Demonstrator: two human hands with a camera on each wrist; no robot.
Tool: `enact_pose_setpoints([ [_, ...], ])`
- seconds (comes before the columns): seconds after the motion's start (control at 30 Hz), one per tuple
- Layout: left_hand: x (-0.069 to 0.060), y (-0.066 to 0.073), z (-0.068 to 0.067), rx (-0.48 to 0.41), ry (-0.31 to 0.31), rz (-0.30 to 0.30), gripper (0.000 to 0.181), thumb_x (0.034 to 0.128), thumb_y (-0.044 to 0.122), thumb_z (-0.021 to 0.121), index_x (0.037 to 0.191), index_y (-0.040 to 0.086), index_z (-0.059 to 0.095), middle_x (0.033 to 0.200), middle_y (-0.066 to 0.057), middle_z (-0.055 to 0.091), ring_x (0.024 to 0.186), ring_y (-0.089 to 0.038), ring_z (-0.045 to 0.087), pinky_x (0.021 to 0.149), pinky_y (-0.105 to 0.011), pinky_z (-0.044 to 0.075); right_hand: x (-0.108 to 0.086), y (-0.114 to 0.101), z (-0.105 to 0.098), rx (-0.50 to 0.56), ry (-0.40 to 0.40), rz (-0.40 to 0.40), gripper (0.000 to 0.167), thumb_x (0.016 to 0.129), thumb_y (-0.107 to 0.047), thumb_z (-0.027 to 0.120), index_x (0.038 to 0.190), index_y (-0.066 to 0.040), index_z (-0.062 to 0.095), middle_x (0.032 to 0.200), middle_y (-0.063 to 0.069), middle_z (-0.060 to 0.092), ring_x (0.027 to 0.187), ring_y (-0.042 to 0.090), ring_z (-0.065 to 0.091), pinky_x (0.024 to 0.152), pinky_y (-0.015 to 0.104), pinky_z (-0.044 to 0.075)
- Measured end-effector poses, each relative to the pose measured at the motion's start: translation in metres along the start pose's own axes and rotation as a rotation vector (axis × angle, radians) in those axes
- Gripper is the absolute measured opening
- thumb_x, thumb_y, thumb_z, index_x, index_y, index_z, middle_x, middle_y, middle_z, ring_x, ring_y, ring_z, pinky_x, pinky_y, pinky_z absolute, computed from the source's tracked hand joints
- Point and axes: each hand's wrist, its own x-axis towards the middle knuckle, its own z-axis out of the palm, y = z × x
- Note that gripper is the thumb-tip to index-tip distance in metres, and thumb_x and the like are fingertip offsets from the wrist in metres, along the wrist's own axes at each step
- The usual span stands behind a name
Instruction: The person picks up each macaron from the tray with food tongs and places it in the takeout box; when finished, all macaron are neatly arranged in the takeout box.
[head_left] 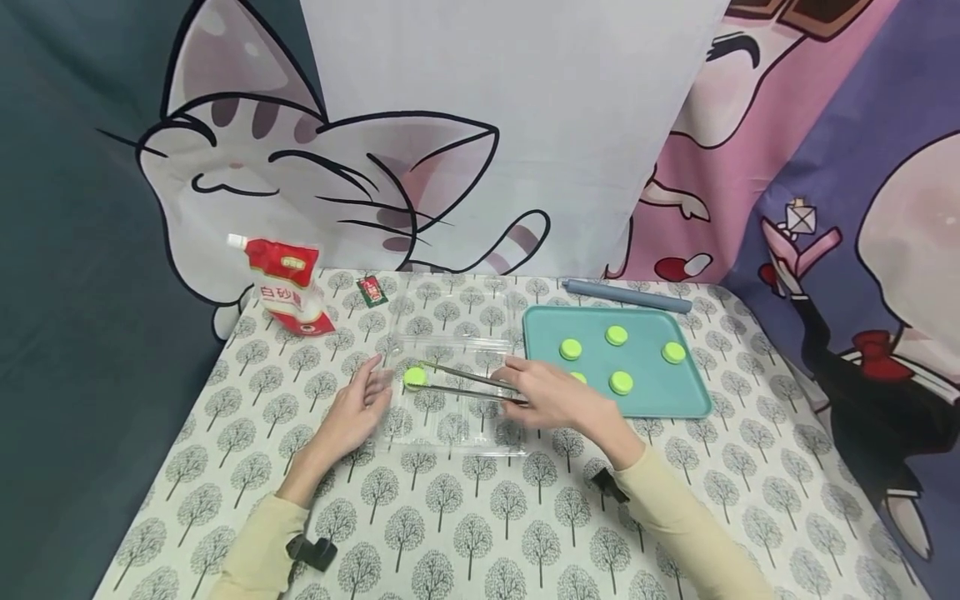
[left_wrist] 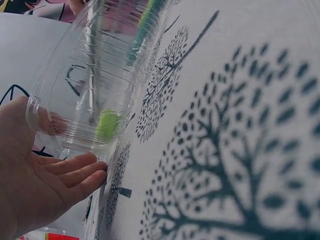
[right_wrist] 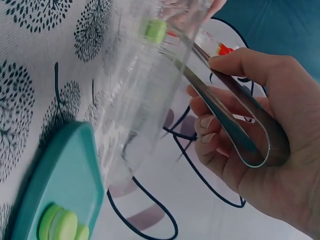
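My right hand (head_left: 551, 393) holds metal tongs (right_wrist: 227, 112), thumb on one arm and curled fingers along the other. The tongs reach left into a clear plastic box (head_left: 465, 450). Their parted tips are at a green macaron (head_left: 415, 378) near the box's left end; whether both touch it, I cannot tell. My left hand (head_left: 358, 408) is at that end of the box. In the left wrist view, its fingers (left_wrist: 75, 182) extend along the outside, and another digit shows through the clear wall. Right of the box, several more green macarons (head_left: 621, 382) lie on a teal tray (head_left: 652, 403).
A grey-blue rolling pin-like rod (head_left: 627, 296) lies behind the tray. At the back left stands a red and white spouted pouch (head_left: 291, 287), with a small red and green packet (head_left: 372, 291) beside it. A printed cloth curtain (head_left: 525, 150) hangs behind the tree-patterned tablecloth (head_left: 420, 546).
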Motion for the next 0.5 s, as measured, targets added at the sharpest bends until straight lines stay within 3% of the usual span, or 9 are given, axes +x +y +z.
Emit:
enact_pose_setpoints([
  [0.1,0.0,0.0,0.0,0.002,0.003,-0.003,0.065,0.1015,0.011,0.055,0.158,-0.001,0.025,0.145,-0.026,0.054,0.126,-0.043,0.06,0.111,-0.052,0.049,-0.009,0.0,-0.005,0.015,0.044,-0.011,0.042,0.095,-0.022,0.065,0.131,0.0,0.063,0.119,0.012,0.067,0.081,0.015,0.065,0.078,0.025,0.06],
  [0.3,0.001,0.0,0.0,0.013,0.006,-0.002,0.065,0.1014,0.012,0.054,0.158,0.0,0.024,0.145,-0.028,0.054,0.126,-0.045,0.06,0.11,-0.053,0.049,-0.033,0.006,-0.013,0.066,0.147,0.02,0.041,0.093,-0.02,0.067,0.13,-0.003,0.064,0.104,0.003,0.064,0.061,0.001,0.043,0.054,0.017,0.048],
  [0.5,0.0,-0.003,-0.001,0.009,0.0,-0.022,0.067,0.1019,0.015,0.055,0.16,0.005,0.023,0.147,-0.025,0.053,0.127,-0.042,0.06,0.112,-0.054,0.048,-0.061,0.018,-0.018,0.091,0.257,0.075,0.04,0.092,-0.017,0.069,0.129,-0.002,0.064,0.1,0.004,0.066,0.065,0.007,0.05,0.055,0.017,0.048],
])
